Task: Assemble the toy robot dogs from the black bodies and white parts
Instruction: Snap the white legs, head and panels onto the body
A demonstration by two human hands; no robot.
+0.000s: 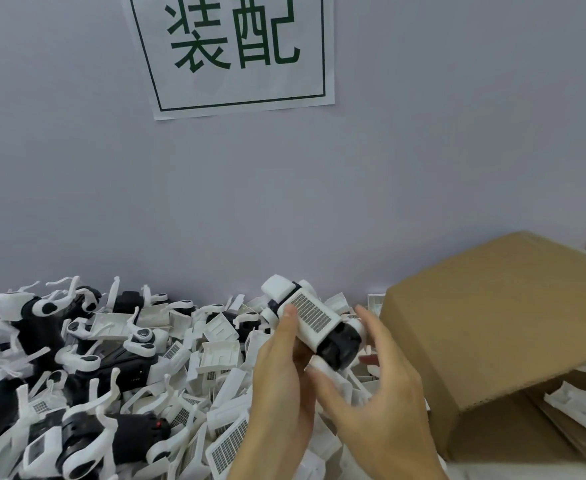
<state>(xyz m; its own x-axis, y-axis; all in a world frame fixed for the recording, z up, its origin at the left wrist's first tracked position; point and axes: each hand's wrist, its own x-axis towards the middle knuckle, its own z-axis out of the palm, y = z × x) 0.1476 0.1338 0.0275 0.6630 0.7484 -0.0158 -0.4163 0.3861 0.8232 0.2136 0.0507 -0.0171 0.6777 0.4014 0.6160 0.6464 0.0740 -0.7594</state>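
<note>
A toy robot dog [314, 318] with a black body and a white grilled back cover is held up over the pile. My left hand [281, 372] grips it from below, thumb pressed on the cover's left edge. My right hand [378, 386] is beside the dog's black rear end, fingers spread and lightly curved, fingertips touching it or just off it. Loose white grilled covers [227, 445] lie heaped beneath my hands. Black bodies with white legs [87, 434] fill the left of the table.
A brown cardboard box [492, 327] lies tipped on its side at the right, with white parts [582, 414] inside its opening. A grey wall with a paper sign [236, 50] stands directly behind the pile.
</note>
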